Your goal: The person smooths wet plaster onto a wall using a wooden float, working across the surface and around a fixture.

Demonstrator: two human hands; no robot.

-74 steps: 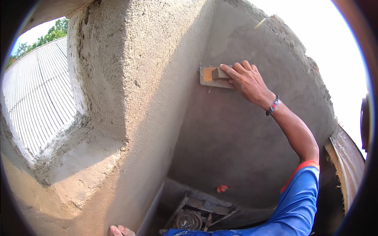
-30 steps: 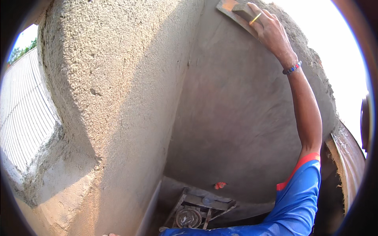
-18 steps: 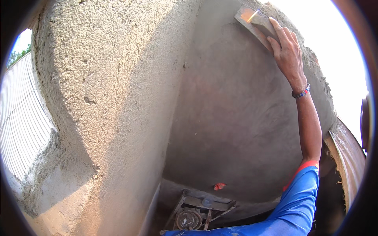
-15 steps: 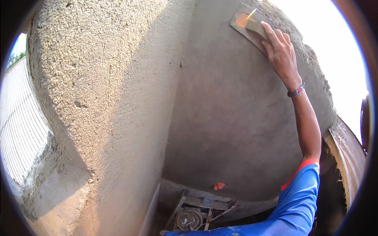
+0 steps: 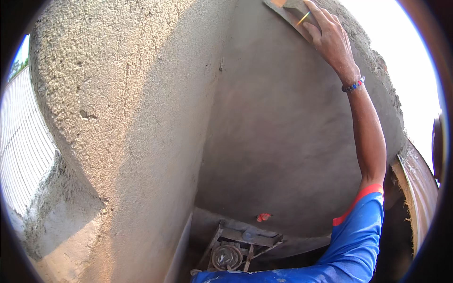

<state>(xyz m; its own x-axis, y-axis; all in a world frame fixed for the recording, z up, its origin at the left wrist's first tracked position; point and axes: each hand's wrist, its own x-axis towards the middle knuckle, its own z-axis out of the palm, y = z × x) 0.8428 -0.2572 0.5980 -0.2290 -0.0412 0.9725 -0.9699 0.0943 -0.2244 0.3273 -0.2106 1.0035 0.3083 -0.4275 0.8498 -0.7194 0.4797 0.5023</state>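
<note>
High on the grey plastered wall [image 5: 278, 127], my right hand [image 5: 333, 45] is closed round the handle of a plastering float [image 5: 289, 14]. The float's flat rectangular plate lies against the wall, tilted, near the rough upper edge of the plaster. An orange patch shows on the plate, and its top is cut off by the picture's edge. My right arm is stretched up, with a beaded bracelet [image 5: 353, 84] at the wrist and a blue sleeve with red trim. My left hand is not in view.
A rough, partly sunlit plastered wall [image 5: 108, 80] meets the smoother one at a corner on the left. Low down stand a wooden frame [image 5: 255, 237] and a round dirty container [image 5: 226, 257]. A red piece [image 5: 264, 217] sticks out of the wall. Corrugated sheet [image 5: 420, 181] stands at the right.
My right hand and the float have moved up and slightly left along the wall, partly out of the picture. The hand still grips the float. The view has shifted a little.
</note>
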